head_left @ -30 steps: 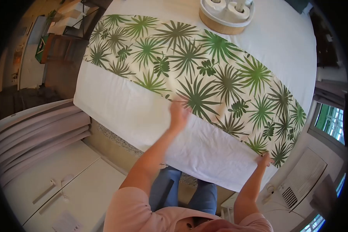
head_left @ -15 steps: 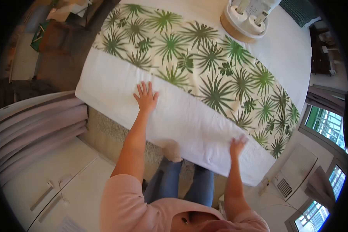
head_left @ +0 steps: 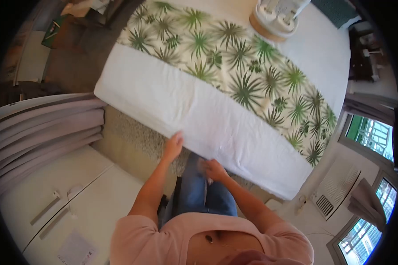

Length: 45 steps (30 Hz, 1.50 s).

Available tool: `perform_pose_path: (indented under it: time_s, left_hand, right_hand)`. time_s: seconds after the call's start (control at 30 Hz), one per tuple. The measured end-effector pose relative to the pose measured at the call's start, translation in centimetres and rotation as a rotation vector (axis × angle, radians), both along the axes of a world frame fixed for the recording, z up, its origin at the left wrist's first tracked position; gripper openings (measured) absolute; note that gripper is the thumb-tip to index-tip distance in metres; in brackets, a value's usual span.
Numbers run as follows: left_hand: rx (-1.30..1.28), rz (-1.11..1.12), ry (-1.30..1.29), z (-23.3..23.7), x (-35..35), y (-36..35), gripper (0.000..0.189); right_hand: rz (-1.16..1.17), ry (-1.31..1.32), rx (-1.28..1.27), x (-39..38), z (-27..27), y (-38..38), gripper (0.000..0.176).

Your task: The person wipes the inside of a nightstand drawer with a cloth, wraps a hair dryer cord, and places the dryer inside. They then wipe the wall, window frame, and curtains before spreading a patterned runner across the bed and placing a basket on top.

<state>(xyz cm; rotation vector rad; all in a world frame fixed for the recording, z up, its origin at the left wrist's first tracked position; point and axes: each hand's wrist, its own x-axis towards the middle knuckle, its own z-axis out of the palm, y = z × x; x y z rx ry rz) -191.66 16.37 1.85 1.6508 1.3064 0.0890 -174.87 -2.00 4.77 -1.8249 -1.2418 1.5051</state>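
Observation:
A bed with a white cover [head_left: 139,79] lies in front of me, and a runner with green palm leaves [head_left: 247,90] crosses it. At the near edge of the bed is my left hand [head_left: 174,145], its fingers blurred and hard to read. My right hand [head_left: 213,170] is just below the bed's edge, over my legs, with its fingers curled in; whatever they may hold is hidden. Shallow wrinkles show in the white cover near both hands.
A round tray [head_left: 269,33] with white rolls stands on the far part of the bed. White cabinets [head_left: 88,198] are at lower left, below a gathered curtain [head_left: 48,132]. An air conditioner [head_left: 336,190] and windows are at right.
Both hands have left the top of the white cover. My left hand moved down to the near edge; my right hand moved left and down, and its fingers curled in.

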Motion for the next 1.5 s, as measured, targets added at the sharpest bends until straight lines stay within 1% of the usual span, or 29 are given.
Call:
perform_pose_path:
  time_s: [0.03, 0.07, 0.13, 0.2, 0.23, 0.27, 0.33, 0.37, 0.47, 0.5, 0.53, 0.57, 0.6, 0.63, 0.67, 0.7, 0.73, 0.77, 0.8, 0.83, 0.93, 1.03, 1.07, 1.13, 1.17, 1.27, 1.3, 1.4, 1.5]
  left_hand:
    - [-0.086, 0.029, -0.063, 0.7, 0.1, -0.9, 0.034]
    - [-0.127, -0.006, -0.068, 1.2, 0.3, -1.7, 0.034]
    - [-0.200, -0.085, -0.058, 2.5, 2.0, -1.3, 0.034]
    - [-0.275, -0.185, -0.016, 5.5, 3.8, 0.0, 0.034]
    - [-0.339, -0.155, -0.012, 6.3, 4.7, 1.2, 0.033]
    - [-0.251, -0.177, -0.049, 6.0, 4.8, 2.8, 0.033]
    - [-0.077, -0.223, -0.124, 4.5, 4.8, 7.0, 0.033]
    - [-0.155, -0.131, -0.155, 3.8, 4.7, 10.0, 0.031]
    - [0.112, -0.045, -0.164, 1.0, 4.9, 22.2, 0.028]
    - [0.214, -0.045, -0.146, 0.7, 5.7, 27.2, 0.028]
    - [0.337, -0.066, -0.136, 1.8, 6.8, 32.0, 0.028]
    - [0.430, -0.015, -0.149, 1.5, 8.0, 36.8, 0.027]
    - [0.435, -0.066, -0.156, 1.4, 9.0, 41.9, 0.025]
    - [0.559, -0.122, -0.213, 1.7, 10.4, 46.3, 0.023]
    - [0.638, -0.167, -0.119, 2.2, 11.8, 50.1, 0.022]
    - [0.614, -0.180, -0.146, 1.6, 13.0, 53.8, 0.021]
    - [0.733, -0.249, -0.112, 0.8, 14.2, 57.2, 0.023]
    - [0.662, -0.269, -0.151, 0.7, 15.6, 59.9, 0.025]
    - [0.759, -0.352, 0.009, 0.0, 16.9, 62.4, 0.026]
    - [0.716, -0.424, 0.123, -0.1, 18.3, 64.6, 0.025]
    - [0.851, -0.404, 0.092, -2.9, 22.3, 69.5, 0.024]
    - [1.087, -0.473, -0.066, -7.2, 25.2, 74.2, 0.030]
    - [1.036, -0.537, 0.028, -7.5, 26.0, 74.3, 0.031]
    - [0.929, -0.664, 0.223, -5.6, 26.7, 74.4, 0.035]
    - [0.900, -0.754, 0.324, -5.7, 26.9, 74.7, 0.034]
    - [0.810, -0.869, 0.525, -4.6, 27.5, 75.2, 0.031]
    - [0.858, -0.863, 0.474, -4.7, 27.4, 75.7, 0.030]
    - [0.750, -0.868, 0.443, -4.1, 27.8, 77.3, 0.030]
    - [0.897, -0.836, 0.417, -3.3, 27.3, 78.5, 0.028]
  right_hand:
    - [-0.056, -0.003, -0.039, 1.5, 1.6, -0.5, 0.031]
    - [-0.112, -0.002, -0.079, 3.0, 2.8, -0.8, 0.033]
    - [-0.425, 0.345, -0.239, 6.4, 2.9, -1.2, 0.032]
    - [-0.452, 0.247, -0.141, 10.8, 3.6, 0.1, 0.030]
    - [-0.591, 0.340, -0.069, 12.2, 4.7, 1.3, 0.027]
    - [-0.731, 0.436, 0.000, 13.3, 5.8, 2.8, 0.025]
    - [-0.931, 0.772, -0.043, 15.2, 5.5, 5.7, 0.023]
    - [-1.064, 0.748, -0.002, 15.2, 5.1, 7.4, 0.023]
    - [-0.819, 0.248, -0.227, 14.5, 6.6, 13.5, 0.021]
    - [-0.735, 0.109, -0.229, 13.7, 6.8, 15.6, 0.017]
    - [-0.662, -0.005, -0.187, 12.5, 5.8, 17.2, 0.016]
    - [-0.585, -0.116, -0.152, 11.2, 4.2, 18.3, 0.016]
    - [-0.508, -0.225, -0.120, 10.3, 2.9, 19.8, 0.018]
    - [-0.477, -0.180, -0.285, 9.2, 5.3, 22.7, 0.024]
    - [-0.435, -0.185, -0.270, 7.9, 4.4, 24.2, 0.026]
    - [-0.394, -0.191, -0.254, 6.4, 3.4, 25.0, 0.029]
    - [-0.352, -0.198, -0.239, 5.0, 2.7, 25.6, 0.031]
    - [-0.324, -0.151, -0.313, 3.9, 2.4, 26.3, 0.033]
    - [-0.295, -0.105, -0.386, 2.9, 2.7, 27.0, 0.034]
    - [-0.267, -0.059, -0.457, 2.1, 3.0, 27.5, 0.036]
    - [-0.296, -0.037, -0.501, 0.4, 3.0, 26.7, 0.035]
    - [-0.438, -0.081, -0.583, 0.6, 3.9, 25.7, 0.032]
    - [-0.492, -0.101, -0.651, 1.0, 4.3, 25.8, 0.031]
    - [-0.593, -0.137, -0.787, 1.5, 5.0, 25.8, 0.028]
    - [-0.602, -0.186, -0.750, 1.7, 4.9, 25.2, 0.027]
    - [-0.611, -0.276, -0.676, 1.6, 5.1, 24.0, 0.025]
    - [-0.611, -0.273, -0.680, 1.6, 5.4, 24.0, 0.025]
    - [-0.604, -0.271, -0.642, 1.6, 5.8, 24.0, 0.025]
    - [-0.600, -0.280, -0.622, 2.0, 5.8, 24.8, 0.025]
